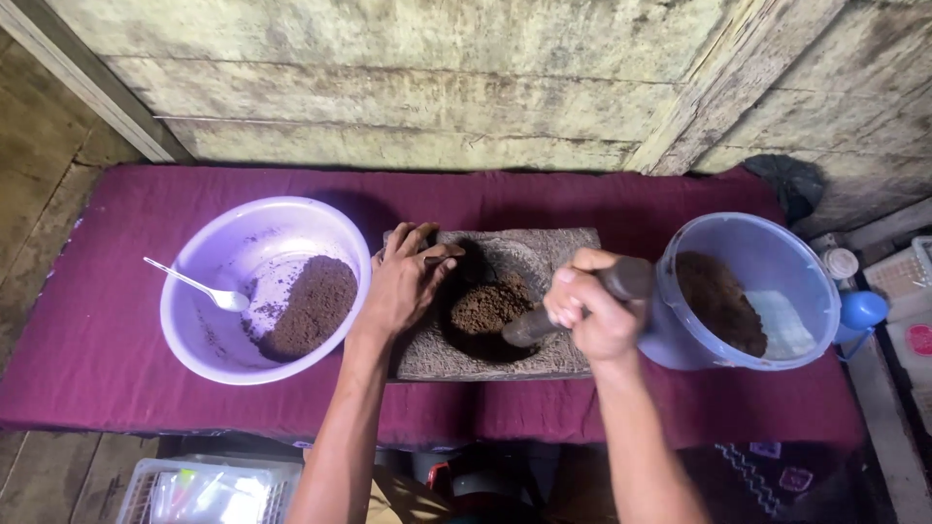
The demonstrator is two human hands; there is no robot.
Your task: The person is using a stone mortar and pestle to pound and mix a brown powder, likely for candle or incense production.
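Observation:
A stone mortar (563, 247) lies on a maroon cloth (97, 340), with a heap of brown ground powder (488, 306) in its hollow. My right hand (594, 312) grips a dark pestle (529, 328) whose tip rests in the powder. Flat on the mortar's left rim lies my left hand (406, 279), fingers spread. On the left stands a purple bowl (243, 228) holding brown powder (316, 306) and a metal spoon (199, 288). At the right sits a blue bucket (786, 262) with more brown powder (718, 301).
A weathered plank wall (437, 87) rises just behind the cloth. A clear plastic crate (209, 490) sits below the front edge at left. Small containers and a blue lid (862, 309) crowd the right side, beside a dark bag (791, 184).

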